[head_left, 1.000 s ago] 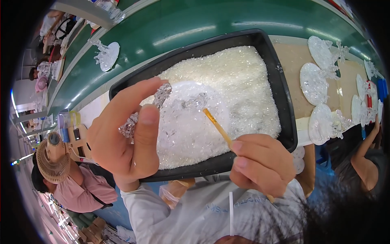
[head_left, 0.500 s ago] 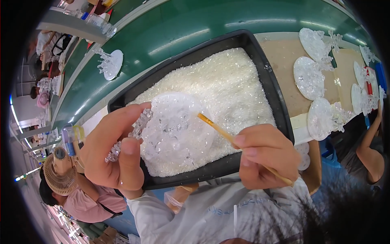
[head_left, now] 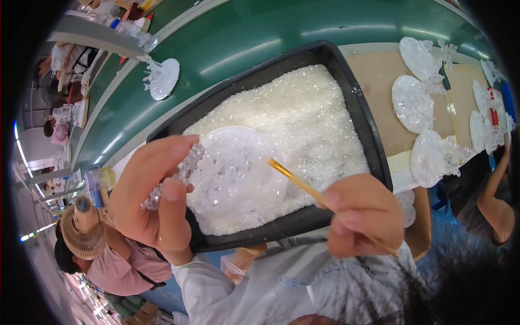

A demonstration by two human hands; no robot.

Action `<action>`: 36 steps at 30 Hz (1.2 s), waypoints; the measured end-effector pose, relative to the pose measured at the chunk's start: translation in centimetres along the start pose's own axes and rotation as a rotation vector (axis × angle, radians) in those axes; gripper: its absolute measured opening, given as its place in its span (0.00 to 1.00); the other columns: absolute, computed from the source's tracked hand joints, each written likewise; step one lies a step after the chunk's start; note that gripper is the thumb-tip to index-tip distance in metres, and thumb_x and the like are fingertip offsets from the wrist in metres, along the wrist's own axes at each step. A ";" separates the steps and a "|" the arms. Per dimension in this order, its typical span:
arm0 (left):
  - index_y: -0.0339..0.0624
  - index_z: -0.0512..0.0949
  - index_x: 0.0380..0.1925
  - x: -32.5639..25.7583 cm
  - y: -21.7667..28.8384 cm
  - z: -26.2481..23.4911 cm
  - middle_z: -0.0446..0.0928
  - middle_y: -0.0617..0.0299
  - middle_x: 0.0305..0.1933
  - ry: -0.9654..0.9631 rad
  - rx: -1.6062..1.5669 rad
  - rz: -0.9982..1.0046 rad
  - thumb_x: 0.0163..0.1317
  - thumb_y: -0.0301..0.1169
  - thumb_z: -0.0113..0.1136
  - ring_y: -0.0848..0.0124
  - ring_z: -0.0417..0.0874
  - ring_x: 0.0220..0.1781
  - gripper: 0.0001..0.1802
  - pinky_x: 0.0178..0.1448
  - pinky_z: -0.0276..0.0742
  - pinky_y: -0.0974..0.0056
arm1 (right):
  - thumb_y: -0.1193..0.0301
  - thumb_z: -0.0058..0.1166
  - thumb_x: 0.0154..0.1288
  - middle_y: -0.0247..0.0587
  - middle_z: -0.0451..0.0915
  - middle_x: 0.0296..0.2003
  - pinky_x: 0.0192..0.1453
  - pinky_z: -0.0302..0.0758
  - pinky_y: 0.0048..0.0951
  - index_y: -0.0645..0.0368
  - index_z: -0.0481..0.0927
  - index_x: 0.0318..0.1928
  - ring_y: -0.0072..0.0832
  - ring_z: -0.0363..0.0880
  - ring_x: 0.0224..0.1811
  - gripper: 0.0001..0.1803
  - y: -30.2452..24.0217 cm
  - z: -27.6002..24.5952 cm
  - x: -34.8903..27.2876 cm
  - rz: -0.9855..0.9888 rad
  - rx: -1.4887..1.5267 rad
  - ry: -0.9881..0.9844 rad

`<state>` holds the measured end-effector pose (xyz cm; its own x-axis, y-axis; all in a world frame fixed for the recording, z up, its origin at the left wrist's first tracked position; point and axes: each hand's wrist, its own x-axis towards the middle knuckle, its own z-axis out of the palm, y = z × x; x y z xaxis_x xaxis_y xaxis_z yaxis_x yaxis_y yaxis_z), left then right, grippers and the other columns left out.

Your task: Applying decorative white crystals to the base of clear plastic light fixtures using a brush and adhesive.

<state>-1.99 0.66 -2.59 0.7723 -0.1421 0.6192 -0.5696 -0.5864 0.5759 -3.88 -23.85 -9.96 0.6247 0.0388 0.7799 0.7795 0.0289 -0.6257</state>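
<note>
Head view: fingers of the right hand [head_left: 368,214] grip a brush [head_left: 303,187], its tip over the disc [head_left: 238,176]; whether the two touch, I cannot tell. Fingers of the left hand [head_left: 143,197] are closed on a clear stem [head_left: 192,162] beside the disc; any join between them is hidden. Disc and stem are over the tray [head_left: 360,111] of pale grains [head_left: 325,124].

A loose hold could let the stem slip and drop the disc into the grains; too hard a pinch might snap the stem. Heavy brushing could knock specks off the disc, and a wrist catching the tray's near edge could spill grains.

Counted: two hands, one brush, one held stem, one disc, one tray. Beyond, three finished-looking pieces [head_left: 413,103] line the board [head_left: 368,81], one white piece [head_left: 163,79] stands on the green bench [head_left: 260,30], and others at far right overlap too much to count.
</note>
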 end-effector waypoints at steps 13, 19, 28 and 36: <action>0.29 0.84 0.40 0.2 0.7 0.6 0.83 0.45 0.38 0.041 0.073 -0.103 0.58 0.21 0.60 0.68 0.82 0.29 0.11 0.33 0.75 0.70 | 0.71 0.68 0.60 0.57 0.82 0.33 0.27 0.84 0.33 0.66 0.74 0.39 0.43 0.84 0.26 0.16 0.7 0.8 -0.5 -0.161 -0.109 -0.111; 0.31 0.81 0.49 0.6 2.4 -0.9 0.79 0.43 0.54 -0.179 0.209 -0.167 0.70 0.27 0.52 0.67 0.82 0.47 0.14 0.33 0.82 0.72 | 0.72 0.67 0.61 0.56 0.82 0.32 0.25 0.83 0.34 0.66 0.73 0.40 0.43 0.83 0.25 0.15 0.7 1.3 -0.6 -0.175 -0.165 -0.081; 0.31 0.80 0.50 0.3 2.0 -1.3 0.78 0.40 0.55 -0.254 0.180 -0.122 0.69 0.25 0.52 0.64 0.83 0.50 0.14 0.34 0.84 0.71 | 0.73 0.66 0.60 0.57 0.81 0.32 0.25 0.84 0.35 0.66 0.72 0.41 0.43 0.82 0.23 0.15 -0.1 1.0 -0.3 -0.188 -0.220 -0.188; 0.31 0.81 0.48 0.4 1.8 -0.7 0.79 0.42 0.54 -0.193 0.185 -0.131 0.67 0.23 0.54 0.68 0.84 0.45 0.13 0.32 0.82 0.72 | 0.83 0.60 0.54 0.56 0.82 0.32 0.25 0.83 0.35 0.67 0.73 0.41 0.41 0.83 0.24 0.14 0.1 0.4 -0.5 -0.156 -0.106 -0.173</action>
<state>-2.91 0.10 -0.94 0.8851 -0.1947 0.4228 -0.4147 -0.7423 0.5263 -4.17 -23.48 -10.41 0.4864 0.2124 0.8475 0.8720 -0.0570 -0.4862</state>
